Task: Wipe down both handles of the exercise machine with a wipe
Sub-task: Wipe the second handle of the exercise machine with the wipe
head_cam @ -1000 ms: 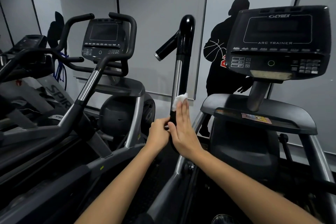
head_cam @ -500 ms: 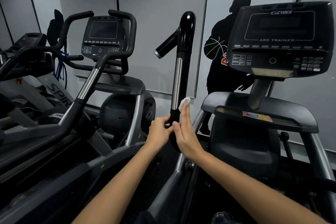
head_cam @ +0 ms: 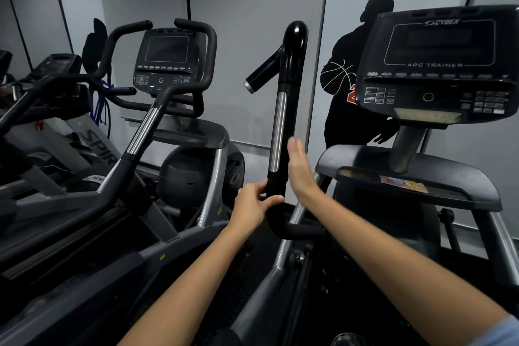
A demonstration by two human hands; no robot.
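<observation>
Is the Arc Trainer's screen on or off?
Off: the Arc Trainer's screen is dark and blank, with no lit figures showing.

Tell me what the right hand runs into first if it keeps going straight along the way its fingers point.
The right hand lies flat beside the upright handle, fingers pointing up along it. Straight on, it probably slides along the shaft toward the black grip top; depth is unclear.

The handle [head_cam: 283, 126] is positioned upright at centre, left of the console [head_cam: 438, 64]. The left hand [head_cam: 252, 205] is wrapped around its lower end; the right hand [head_cam: 300, 171] is laid against its right side. A second machine [head_cam: 168, 70] is located left.
</observation>
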